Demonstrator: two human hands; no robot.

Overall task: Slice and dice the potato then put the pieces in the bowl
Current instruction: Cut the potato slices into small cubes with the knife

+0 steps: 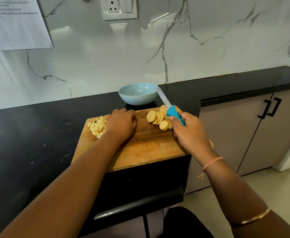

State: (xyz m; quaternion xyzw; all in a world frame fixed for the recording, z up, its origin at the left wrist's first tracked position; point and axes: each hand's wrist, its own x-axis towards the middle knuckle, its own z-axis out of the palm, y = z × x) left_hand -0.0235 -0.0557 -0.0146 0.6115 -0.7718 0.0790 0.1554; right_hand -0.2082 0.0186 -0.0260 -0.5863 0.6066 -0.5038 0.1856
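Potato slices [155, 117] fanned at the board's [149, 146] one o'clock, dice [97, 127] heaped at ten, bowl [137, 95] waiting at twelve. Right grip [189, 129] is clamped on the knife [173, 113], blade up. Left grip [121, 124] lies palm-down beside the dice, seemingly holding nothing. Danger: that tip hovers by the bowl's rim. The board sits right at the tabletop's [37, 134] edge, so pieces could drop at five o'clock. Open room at nine.
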